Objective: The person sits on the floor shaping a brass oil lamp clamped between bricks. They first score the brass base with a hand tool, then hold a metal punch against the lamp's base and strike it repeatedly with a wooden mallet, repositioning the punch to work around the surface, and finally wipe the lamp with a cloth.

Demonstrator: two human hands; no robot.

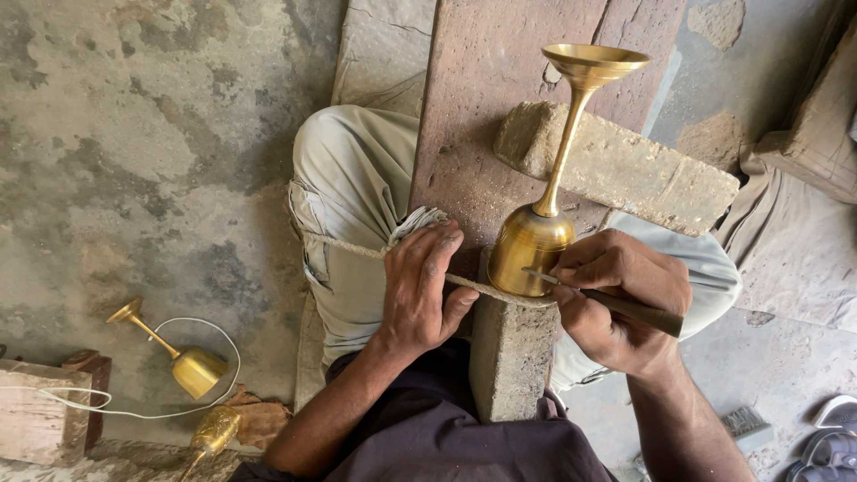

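From the head view, I am holding a slim dark metal engraving tool (616, 303) in my right hand (620, 303), fingers pinched tight around its shaft, and its point is touching the rounded bowl of a shiny brass goblet with a long thin stem and a flared foot (544, 223). The goblet is lying tilted on its side, bowl toward me and foot pointing away, its stem resting across a rough grey stone block (625, 165) that is sitting on a worn reddish wooden plank (482, 98). I cannot see into the bowl from here, so I cannot tell whether anything is in it. A coarse pale rope (357, 247) is running over my light trousers (353, 178) and under the goblet's bowl. My left hand (420, 290) is pressing flat on that rope just beside the bowl, fingers together and thumb stretched toward the goblet, resting on the upright grey stone post (509, 357) between my knees.

Off to my left, on the stained concrete floor (134, 134), a second plain brass goblet (178, 353) is lying on its side, mouth hidden, with a thin white cord (214, 348) looping around it. Just below it a patterned brass goblet (212, 435) is lying near a pale wooden block (40, 411).
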